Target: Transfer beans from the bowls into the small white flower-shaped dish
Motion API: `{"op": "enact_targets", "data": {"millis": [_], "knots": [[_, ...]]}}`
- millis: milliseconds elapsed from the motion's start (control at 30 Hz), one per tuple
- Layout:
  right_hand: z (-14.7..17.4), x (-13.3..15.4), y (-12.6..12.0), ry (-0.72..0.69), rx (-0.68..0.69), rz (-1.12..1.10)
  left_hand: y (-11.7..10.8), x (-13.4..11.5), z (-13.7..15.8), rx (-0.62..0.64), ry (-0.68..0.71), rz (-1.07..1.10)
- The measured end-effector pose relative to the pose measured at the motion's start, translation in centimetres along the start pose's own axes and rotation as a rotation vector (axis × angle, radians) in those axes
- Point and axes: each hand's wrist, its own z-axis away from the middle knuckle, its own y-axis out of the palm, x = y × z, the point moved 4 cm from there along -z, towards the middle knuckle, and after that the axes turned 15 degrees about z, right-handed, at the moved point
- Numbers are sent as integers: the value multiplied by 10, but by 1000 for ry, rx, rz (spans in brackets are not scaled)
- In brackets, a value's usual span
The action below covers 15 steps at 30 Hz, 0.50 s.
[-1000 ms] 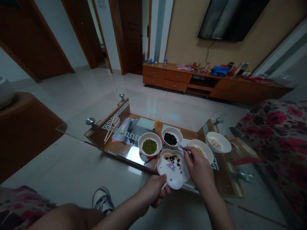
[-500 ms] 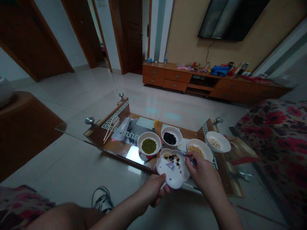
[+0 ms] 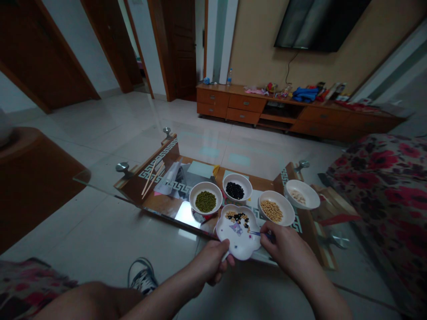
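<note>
My left hand (image 3: 218, 258) grips the near left edge of a white flower-shaped plate (image 3: 240, 249) with a cartoon print. Black and yellow beans (image 3: 239, 218) lie mixed toward its far side. In my right hand (image 3: 278, 242) is a pair of dark tweezers (image 3: 258, 233), their tips over the plate's right part, close to the beans. Whether the tips hold a bean is too small to tell. Around the plate stand a bowl of green beans (image 3: 206, 202), a bowl of black beans (image 3: 234, 190), a bowl of yellow beans (image 3: 271, 210) and a bowl of pale pieces (image 3: 298, 196).
The bowls stand on a glass-topped table (image 3: 110, 186) with metal knobs at its corners. Chopsticks (image 3: 151, 180) and papers (image 3: 171, 180) show at its left. A flowered sofa cover (image 3: 383, 178) is on the right, and a TV cabinet (image 3: 245, 109) runs along the far wall.
My right hand has moved the tweezers nearer to me, from the plate's far right rim to over its right part. More of the yellow-bean bowl shows. My left hand keeps its grip.
</note>
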Motion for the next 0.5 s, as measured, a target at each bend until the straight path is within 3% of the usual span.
{"op": "enact_targets", "data": {"millis": [500], "knots": [[-6, 6, 11, -3, 26, -12, 1, -1, 0, -12, -9, -19]]}}
